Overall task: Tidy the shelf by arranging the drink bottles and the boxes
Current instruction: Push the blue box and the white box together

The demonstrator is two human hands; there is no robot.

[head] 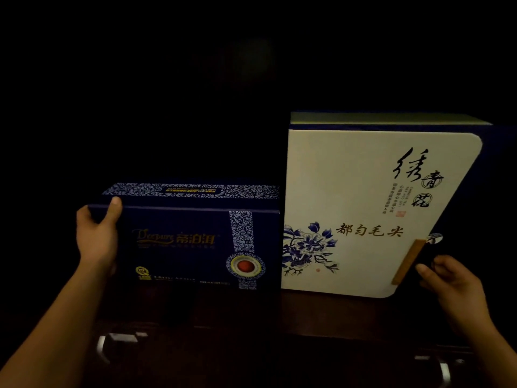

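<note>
Two gift boxes stand upright side by side on a dark shelf (321, 312). The dark blue box (193, 242) with gold lettering and a red seal is on the left. My left hand (96, 236) grips its upper left corner, thumb over the top edge. The taller white box (358, 197), printed with blue flowers and black calligraphy, stands to its right, touching it. My right hand (447, 278) holds the white box's lower right edge beside a wooden clasp (407, 261). No drink bottles are visible.
The shelf recess behind and above the boxes is too dark to make out. Below the shelf's front edge, metal handles glint at the lower left (103, 348) and lower right (444, 371).
</note>
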